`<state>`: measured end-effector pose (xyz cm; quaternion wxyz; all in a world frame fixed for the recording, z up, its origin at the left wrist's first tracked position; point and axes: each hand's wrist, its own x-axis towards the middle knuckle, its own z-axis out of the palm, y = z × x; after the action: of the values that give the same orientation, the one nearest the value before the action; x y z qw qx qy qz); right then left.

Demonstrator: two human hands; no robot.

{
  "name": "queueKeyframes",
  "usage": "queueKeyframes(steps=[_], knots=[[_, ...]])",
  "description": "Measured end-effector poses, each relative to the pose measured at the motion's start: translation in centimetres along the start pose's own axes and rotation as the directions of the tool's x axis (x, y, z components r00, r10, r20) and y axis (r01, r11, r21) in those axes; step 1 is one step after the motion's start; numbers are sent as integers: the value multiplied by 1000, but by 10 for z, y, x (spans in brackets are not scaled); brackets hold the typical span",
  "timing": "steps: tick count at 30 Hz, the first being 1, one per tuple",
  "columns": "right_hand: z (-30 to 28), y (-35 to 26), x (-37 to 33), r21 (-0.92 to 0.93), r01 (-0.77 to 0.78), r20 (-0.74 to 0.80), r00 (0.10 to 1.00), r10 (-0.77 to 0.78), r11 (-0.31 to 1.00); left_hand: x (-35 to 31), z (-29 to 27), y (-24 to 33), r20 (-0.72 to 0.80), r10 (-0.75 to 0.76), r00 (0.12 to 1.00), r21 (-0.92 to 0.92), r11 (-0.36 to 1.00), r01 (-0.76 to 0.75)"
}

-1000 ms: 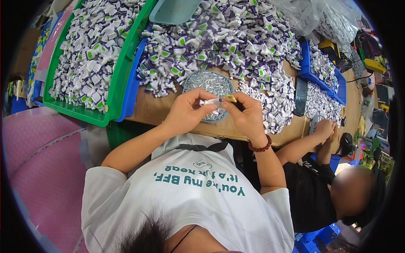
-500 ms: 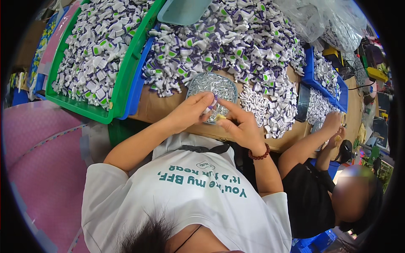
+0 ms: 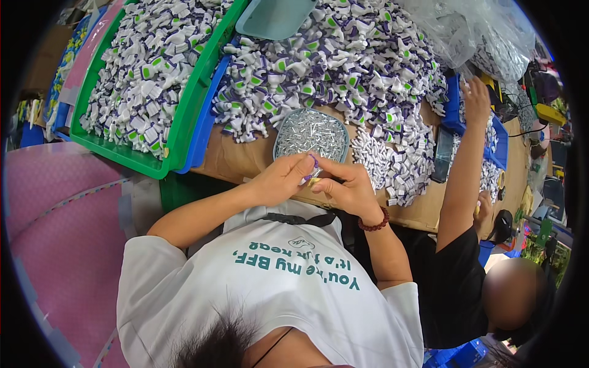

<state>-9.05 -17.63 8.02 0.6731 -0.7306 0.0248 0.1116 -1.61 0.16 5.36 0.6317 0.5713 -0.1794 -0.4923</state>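
My left hand (image 3: 283, 179) pinches a small purple-and-white plastic toy part (image 3: 315, 161), mostly hidden by the fingers. From the other side, my right hand (image 3: 351, 185) closes its index finger and thumb on the same part; something yellow covers the thumb tip. A dark red bead bracelet (image 3: 375, 222) circles the right wrist. Just beyond both hands stands a grey-blue tray (image 3: 347, 136) full of short silver metal pins (image 3: 311, 132). Right of it lie small white plastic pieces (image 3: 370, 154) and white pieces with dark stripes (image 3: 408, 175).
A large heap of white, purple and green toy parts (image 3: 343, 67) covers the far table. At left, a green crate (image 3: 178, 132) holds more. A co-worker's arm (image 3: 461, 165) stretches toward a blue bin (image 3: 500, 144) at right. Clear plastic bags (image 3: 454, 37) lie behind.
Both my hands have drawn slightly back toward my body, uncovering more of the pin tray. The co-worker's arm has reached forward, away from the near table edge.
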Motion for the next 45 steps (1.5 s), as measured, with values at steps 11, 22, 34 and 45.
queueKeyframes(steps=[11,22,34,45], knots=[[5,4,19,-62,44,-8,999,-45,997,-7,-4,6,-102,17,995,44,999,-13],[-11,7,19,213,-19,-158,986,54,977,6,-166,155,-453,244,857,-110,939,-325],[-13,51,14,-555,58,-219,952,-213,830,-15,-92,131,-581,313,751,-95,891,-444],[1,70,35,-886,-15,-161,947,-278,464,74,-72,43,-127,829,545,967,227,-119]])
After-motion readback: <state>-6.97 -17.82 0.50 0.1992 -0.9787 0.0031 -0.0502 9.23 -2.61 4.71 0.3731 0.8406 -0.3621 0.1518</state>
